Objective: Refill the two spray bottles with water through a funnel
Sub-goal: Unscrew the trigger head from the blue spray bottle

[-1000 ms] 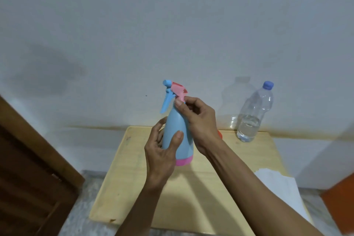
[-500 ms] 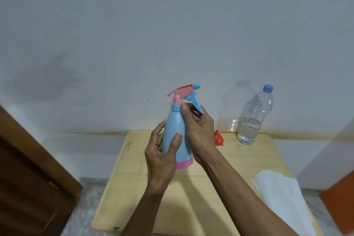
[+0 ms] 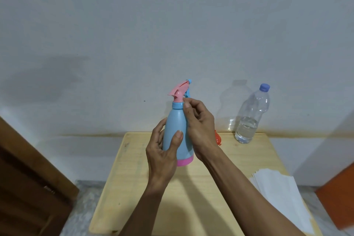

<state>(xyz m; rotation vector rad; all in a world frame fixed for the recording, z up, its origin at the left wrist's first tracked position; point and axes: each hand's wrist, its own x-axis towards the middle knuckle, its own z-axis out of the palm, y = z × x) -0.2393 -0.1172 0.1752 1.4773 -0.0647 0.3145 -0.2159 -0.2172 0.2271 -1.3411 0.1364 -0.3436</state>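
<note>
A light blue spray bottle (image 3: 175,124) with a pink base and a pink and blue trigger head (image 3: 180,92) is held upright above the wooden table (image 3: 239,163). My left hand (image 3: 162,151) wraps around its body from the left. My right hand (image 3: 199,120) pinches the blue collar at the neck, just under the trigger head. An orange funnel (image 3: 218,138) peeks out behind my right wrist. A clear water bottle (image 3: 251,119) with a blue cap stands at the table's back right, about a third full. Only one spray bottle is in view.
White paper sheets (image 3: 283,195) lie on the table's right edge. A brown wooden door or cabinet (image 3: 28,188) stands at the left. An orange object (image 3: 337,197) sits at the far right. The wall rises directly behind the table.
The trigger head has turned from pointing left to pointing right and back. My right hand has shifted down to the collar. The bottle's body stays in my left hand.
</note>
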